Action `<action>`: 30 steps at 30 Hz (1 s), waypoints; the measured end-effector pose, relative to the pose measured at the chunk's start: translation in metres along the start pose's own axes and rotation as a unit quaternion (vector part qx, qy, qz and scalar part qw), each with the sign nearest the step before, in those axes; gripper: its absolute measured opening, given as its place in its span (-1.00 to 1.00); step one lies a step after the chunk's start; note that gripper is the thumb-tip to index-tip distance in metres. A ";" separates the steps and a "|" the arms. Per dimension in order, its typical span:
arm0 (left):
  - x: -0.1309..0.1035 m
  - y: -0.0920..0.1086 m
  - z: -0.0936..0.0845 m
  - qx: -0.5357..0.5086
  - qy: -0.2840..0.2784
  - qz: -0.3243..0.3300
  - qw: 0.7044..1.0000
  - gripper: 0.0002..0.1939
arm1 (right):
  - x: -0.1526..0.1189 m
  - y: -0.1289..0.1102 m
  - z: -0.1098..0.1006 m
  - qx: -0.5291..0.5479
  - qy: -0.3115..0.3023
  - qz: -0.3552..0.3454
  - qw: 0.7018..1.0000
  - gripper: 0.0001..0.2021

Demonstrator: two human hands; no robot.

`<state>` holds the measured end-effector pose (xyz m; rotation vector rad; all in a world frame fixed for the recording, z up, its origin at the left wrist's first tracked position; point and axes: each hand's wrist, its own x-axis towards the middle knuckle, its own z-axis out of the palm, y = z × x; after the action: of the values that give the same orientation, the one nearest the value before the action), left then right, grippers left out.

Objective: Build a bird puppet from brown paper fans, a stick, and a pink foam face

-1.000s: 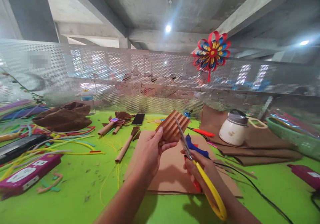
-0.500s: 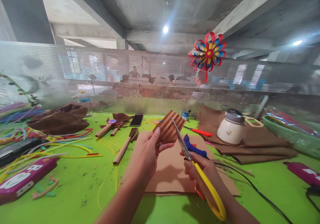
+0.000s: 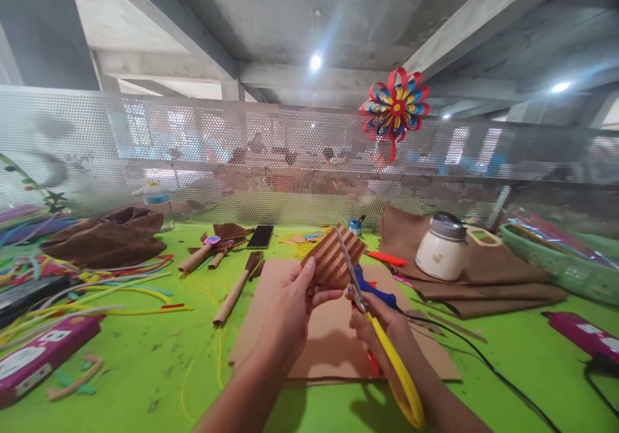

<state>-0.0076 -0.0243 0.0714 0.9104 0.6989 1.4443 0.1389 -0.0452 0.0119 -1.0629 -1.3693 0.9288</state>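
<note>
while left fingers (image 3: 327, 296) pinch striped paper (image 3: 325, 262), right fingers (image 3: 360, 327) hold yellow-handled scissors (image 3: 380, 334), pointing away and left, long axis diagonal

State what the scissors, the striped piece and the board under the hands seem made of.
Scissors: blades of metal, by their silvery shine; the smooth yellow handle is probably plastic. Striped piece: likely paper or thin card, brown and matte, with sharp, pleat-like ridges. Board: seemingly cardboard, by its flat, dull tan face.

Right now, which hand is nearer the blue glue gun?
Right. The right hand is just in front of the blue glue gun; the left hand is farther off, to its left.
</note>
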 end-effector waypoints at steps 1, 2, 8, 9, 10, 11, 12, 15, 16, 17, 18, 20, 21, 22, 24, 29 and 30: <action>0.000 -0.002 0.001 0.005 -0.004 -0.006 1.000 -0.70 | 0.000 -0.001 0.000 -0.004 0.001 -0.005 1.000 -0.41; -0.001 -0.003 0.002 0.010 -0.008 -0.011 1.000 -0.68 | 0.000 -0.003 -0.001 -0.005 0.001 -0.008 1.000 -0.42; -0.001 -0.010 0.001 0.018 -0.015 -0.009 1.000 -0.63 | -0.001 -0.009 -0.003 0.018 -0.023 0.006 1.000 -0.45; -0.001 -0.011 0.000 0.019 -0.015 -0.009 1.000 -0.63 | -0.001 -0.010 -0.003 0.024 -0.030 0.013 0.999 -0.46; -0.001 -0.012 0.000 0.021 -0.015 -0.009 1.000 -0.62 | -0.002 -0.010 -0.003 0.032 -0.037 0.021 0.999 -0.47; -0.001 -0.013 0.000 0.023 -0.014 -0.008 1.000 -0.61 | -0.002 -0.011 -0.003 0.041 -0.041 0.028 0.998 -0.47; -0.002 -0.013 0.000 0.024 -0.014 -0.008 1.000 -0.61 | -0.003 -0.011 -0.004 0.048 -0.044 0.033 0.997 -0.48; -0.003 -0.012 0.003 0.026 -0.013 -0.009 1.000 -0.57 | -0.003 -0.010 -0.004 0.062 -0.038 0.034 0.997 -0.51; -0.004 -0.012 0.004 0.026 -0.013 -0.008 1.000 -0.56 | -0.004 -0.009 -0.004 0.064 -0.038 0.032 0.997 -0.52; -0.005 -0.011 0.006 0.026 -0.013 -0.007 1.000 -0.55 | -0.004 -0.009 -0.003 0.066 -0.039 0.031 0.997 -0.53; -0.006 -0.010 0.007 0.027 -0.014 -0.004 1.000 -0.54 | -0.004 -0.008 -0.003 0.068 -0.042 0.032 0.996 -0.53; -0.007 -0.009 0.008 0.030 -0.013 0.001 0.999 -0.53 | -0.004 -0.007 -0.003 0.069 -0.047 0.036 0.996 -0.53; -0.008 -0.009 0.009 0.034 -0.012 0.004 0.999 -0.53 | -0.004 -0.006 -0.003 0.067 -0.047 0.036 0.996 -0.53; -0.008 -0.009 0.008 0.037 -0.011 0.007 0.999 -0.54 | -0.004 -0.006 -0.002 0.064 -0.046 0.032 0.996 -0.53; -0.008 -0.010 0.008 0.040 -0.011 0.007 0.999 -0.56 | -0.003 -0.008 -0.003 0.051 -0.043 0.007 0.998 -0.55; -0.007 -0.016 0.007 0.020 -0.006 -0.005 1.000 -0.57 | -0.002 -0.017 -0.006 -0.004 -0.047 -0.037 0.998 -0.54; -0.008 -0.017 0.007 0.017 -0.004 -0.005 1.000 -0.58 | -0.002 -0.018 -0.006 -0.006 -0.048 -0.030 0.998 -0.54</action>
<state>0.0071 -0.0312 0.0600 0.9375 0.7241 1.4231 0.1435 -0.0529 0.0288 -0.9916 -1.4797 0.9394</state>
